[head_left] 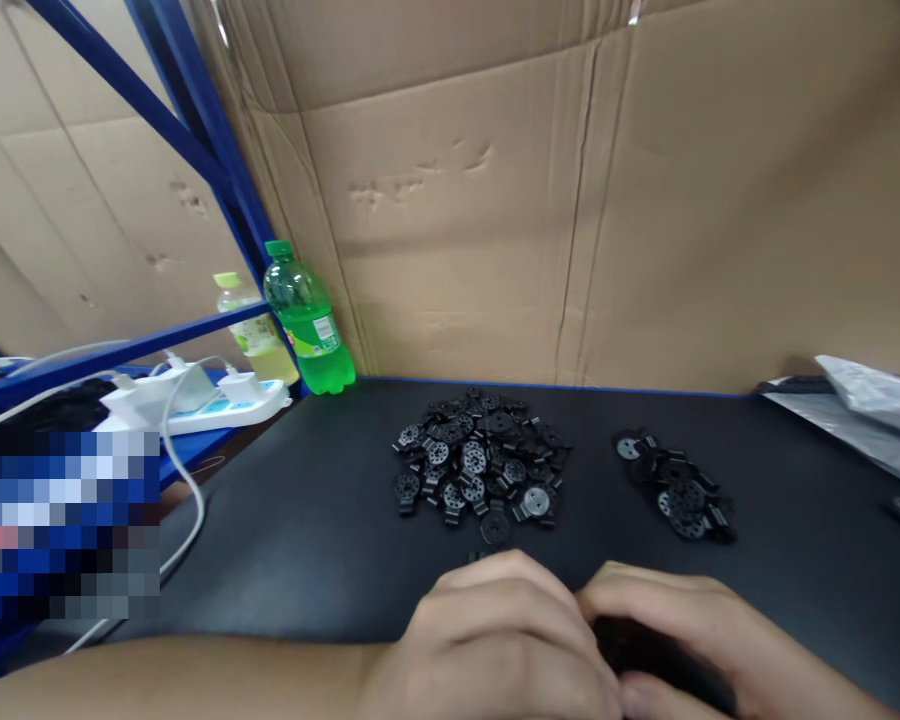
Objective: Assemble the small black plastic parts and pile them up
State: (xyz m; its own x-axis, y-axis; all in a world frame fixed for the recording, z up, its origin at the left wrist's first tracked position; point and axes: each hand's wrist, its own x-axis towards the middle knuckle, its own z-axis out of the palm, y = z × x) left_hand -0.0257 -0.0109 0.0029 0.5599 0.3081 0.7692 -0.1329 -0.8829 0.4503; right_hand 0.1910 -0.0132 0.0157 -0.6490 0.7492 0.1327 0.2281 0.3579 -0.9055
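At the bottom of the head view, my left hand [495, 640] is closed, knuckles toward the back of the table. My right hand [682, 610] curls in from the right, its fingertips meeting the left hand's fingers. What they pinch is hidden behind the fingers and the dark gap between the hands. Just beyond lies a large heap of small black plastic pieces [472, 460], round perforated discs with a clip-like tab. A smaller group of similar black pieces [679, 490] lies to the right, beyond my right hand.
A black tabletop [307, 530] runs back to a cardboard wall [450, 220]. Left stand a green soda bottle [311, 320], a pale yellow bottle [259, 335], a blue metal frame [195, 150] and a white power strip [262, 400] with cables. Plastic bags [870, 410] lie at far right.
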